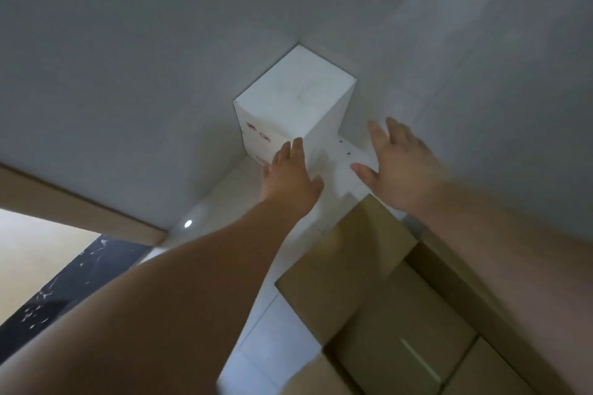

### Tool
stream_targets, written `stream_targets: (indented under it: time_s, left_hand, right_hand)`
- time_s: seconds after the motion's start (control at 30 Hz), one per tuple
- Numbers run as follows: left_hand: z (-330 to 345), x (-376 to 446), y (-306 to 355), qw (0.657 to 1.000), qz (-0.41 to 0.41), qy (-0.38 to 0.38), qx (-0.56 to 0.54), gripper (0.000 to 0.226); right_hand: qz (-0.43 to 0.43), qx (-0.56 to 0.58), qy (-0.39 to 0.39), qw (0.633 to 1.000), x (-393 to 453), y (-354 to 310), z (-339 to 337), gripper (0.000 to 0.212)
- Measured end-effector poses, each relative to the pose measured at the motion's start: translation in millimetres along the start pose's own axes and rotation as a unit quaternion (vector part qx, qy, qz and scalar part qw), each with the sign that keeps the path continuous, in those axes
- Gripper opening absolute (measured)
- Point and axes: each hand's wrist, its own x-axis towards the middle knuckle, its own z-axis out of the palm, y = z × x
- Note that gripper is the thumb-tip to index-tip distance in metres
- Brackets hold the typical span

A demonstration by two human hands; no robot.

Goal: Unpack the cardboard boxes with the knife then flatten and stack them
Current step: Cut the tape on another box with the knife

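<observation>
Head view: both arms are stretching out toward a white box (293, 102) standing upright in the corner where two grey walls (128, 58) meet. The left hand (290, 175) is reaching with fingers straight, its tips at or just short of the box's near face; contact is too blurred to call. The right hand (399, 163) is hanging well apart from it, fingers spread and holding nothing, off to the box's right side. No knife is showing anywhere.

By my reading, the step in hand is fetching the next box, not cutting. The next move is calling for a palm on each side of the box, then drawing it out of the corner, since two of its sides are sitting against the walls.

A brown box (378, 292) is lying in the lower right, close under the right forearm, flaps apparently loose. The floor (256, 330) is pale, glossy tile, catching a bright spot of light. At lower left, a wooden frame (80, 202) is edging a dark speckled strip (64, 282).
</observation>
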Motion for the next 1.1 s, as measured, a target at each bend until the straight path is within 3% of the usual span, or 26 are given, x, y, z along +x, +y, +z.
stream_targets:
  time_s: [0.3, 0.6, 0.77, 1.1]
  left_hand:
    - [-10.1, -58.4, 65.6, 0.999, 0.02, -0.005, -0.028, 0.075]
    - [66.0, -131.8, 107.7, 0.994, -0.026, -0.041, -0.098, 0.067]
    - [121.3, -167.4, 150.7, 0.995, -0.013, -0.087, -0.039, 0.069]
    - [247.1, -233.3, 297.7, 0.998, -0.027, 0.01, -0.052, 0.064]
  right_hand:
    - [0.001, 0.005, 0.001, 1.0, -69.7, 57.7, -52.6, 0.075]
    - [0.056, 0.033, -0.033, 0.997, -164.6, 153.7, -23.1, 0.072]
    - [0.074, 0.054, -0.051, 0.995, -214.0, 219.9, 13.6, 0.071]
    - [0.016, 0.069, -0.068, 0.995, -320.1, 383.6, 83.5, 0.074]
